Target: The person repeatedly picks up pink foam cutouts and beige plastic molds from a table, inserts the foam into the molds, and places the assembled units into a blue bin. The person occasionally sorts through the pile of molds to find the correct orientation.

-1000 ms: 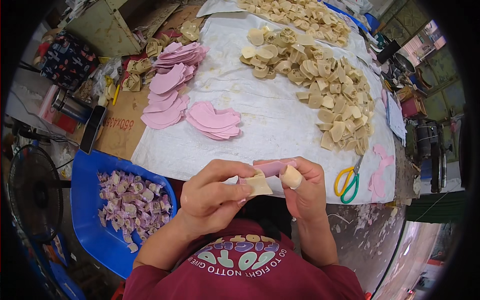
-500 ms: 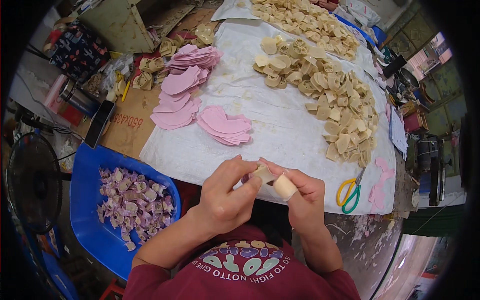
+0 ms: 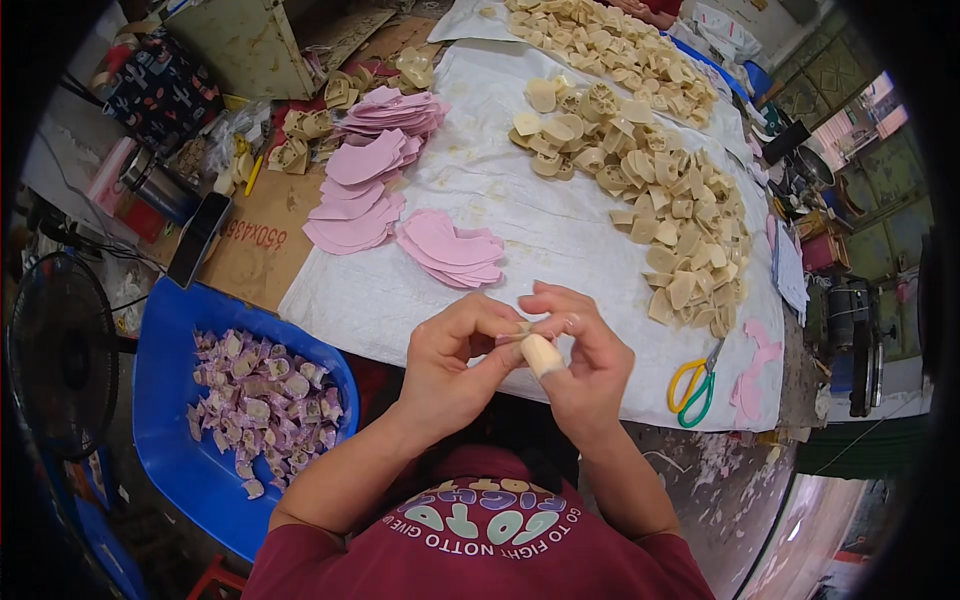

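Beige and pink show in a thin sliver where our fingertips meet, and most of the small piece between them is hidden, so we cannot tell how far its pink covering reaches. It sits just beyond the near edge of the white cloth, held up in front of our shirt. Our left hand pinches it between thumb and forefinger; our right hand presses its thumb, capped by a pale cover, and forefinger onto the other side, the remaining fingers loosely bent. Judging by what lies around us, this piece is partway done. To our left, the blue basin holds a mound of pink-and-beige pieces, which we take for finished ones, covering only part of its floor. Much more appears to be left: a broad heap of bare beige pieces runs down the right of the cloth, with another heap farther off. Pink sheets lie fanned nearby, and taller stacks stand behind them. Scissors rest at the cloth's right, beside pink offcuts.
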`<state>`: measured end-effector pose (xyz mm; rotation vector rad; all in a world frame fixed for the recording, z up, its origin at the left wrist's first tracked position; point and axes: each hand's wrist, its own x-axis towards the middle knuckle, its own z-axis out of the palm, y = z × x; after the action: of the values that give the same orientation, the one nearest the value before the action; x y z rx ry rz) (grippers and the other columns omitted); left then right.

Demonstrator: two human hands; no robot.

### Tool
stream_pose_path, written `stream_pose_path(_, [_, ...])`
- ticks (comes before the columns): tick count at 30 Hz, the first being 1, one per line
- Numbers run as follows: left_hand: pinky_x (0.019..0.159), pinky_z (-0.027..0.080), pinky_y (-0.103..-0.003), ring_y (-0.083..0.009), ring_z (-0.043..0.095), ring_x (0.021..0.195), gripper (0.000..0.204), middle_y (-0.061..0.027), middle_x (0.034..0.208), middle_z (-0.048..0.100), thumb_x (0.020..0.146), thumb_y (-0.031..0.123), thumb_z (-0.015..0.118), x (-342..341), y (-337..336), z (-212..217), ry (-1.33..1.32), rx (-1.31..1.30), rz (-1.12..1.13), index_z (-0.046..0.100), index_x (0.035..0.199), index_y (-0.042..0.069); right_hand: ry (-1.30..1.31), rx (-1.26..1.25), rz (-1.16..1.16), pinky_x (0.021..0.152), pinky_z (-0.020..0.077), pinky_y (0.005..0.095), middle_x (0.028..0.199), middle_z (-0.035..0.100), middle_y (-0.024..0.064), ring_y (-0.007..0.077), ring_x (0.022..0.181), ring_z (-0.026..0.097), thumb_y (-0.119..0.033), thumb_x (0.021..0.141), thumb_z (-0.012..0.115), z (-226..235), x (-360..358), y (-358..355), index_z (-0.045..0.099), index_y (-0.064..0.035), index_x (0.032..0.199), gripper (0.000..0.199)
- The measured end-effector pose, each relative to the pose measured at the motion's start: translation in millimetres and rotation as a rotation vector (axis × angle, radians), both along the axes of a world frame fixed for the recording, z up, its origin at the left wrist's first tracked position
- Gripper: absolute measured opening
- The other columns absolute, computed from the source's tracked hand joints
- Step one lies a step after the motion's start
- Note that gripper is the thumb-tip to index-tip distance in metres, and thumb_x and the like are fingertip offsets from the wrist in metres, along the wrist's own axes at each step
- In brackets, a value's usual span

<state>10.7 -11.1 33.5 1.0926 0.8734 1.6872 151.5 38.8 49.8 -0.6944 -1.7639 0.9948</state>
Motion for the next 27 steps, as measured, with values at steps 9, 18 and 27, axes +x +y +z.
stream_pose_path(9, [0.072, 0.056, -0.028, -0.0137, 0.064, 0.088, 0.016, -0.0056, 0.099, 0.061, 0.083, -0.002, 0.069, -16.0, 2.7, 12.1, -0.339, -0.399, -0.178, 0.059, 0.092, 0.007, 0.157, -0.469, 0.203, 0.106, 0.0352, 0.0437, 0.119, 0.064, 0.0137, 0.031, 0.129, 0.046, -0.003, 0.08, 0.063, 3.1, 12.6, 9.2, 0.063, -0.0028, 0.091, 0.01])
stream_pose_path(18, [0.072, 0.054, -0.026, -0.012, 0.061, 0.087, 0.014, -0.0053, 0.102, 0.057, 0.085, -0.003, 0.067, -7.2, -2.4, 14.9, -0.095, -0.294, -0.058, 0.058, 0.093, 0.004, -0.187, 0.008, 0.102, 0.104, 0.0355, 0.0458, 0.113, 0.064, 0.0106, 0.0367, 0.128, 0.044, -0.002, 0.08, 0.061, 11.3, 11.8, 14.0, 0.062, -0.0049, 0.091, 0.012])
stream_pose_path(27, [0.069, 0.056, -0.024, -0.0132, 0.065, 0.085, 0.014, -0.0054, 0.103, 0.05, 0.086, -0.007, 0.061, -12.6, -1.2, 22.2, 0.169, -0.195, -0.062, 0.052, 0.093, 0.0, -0.22, 0.051, 0.119, 0.101, 0.0365, 0.0442, 0.107, 0.065, 0.0067, 0.0334, 0.119, 0.049, -0.004, 0.08, 0.063, 17.7, 15.5, 16.1, 0.062, -0.0058, 0.087, 0.008])
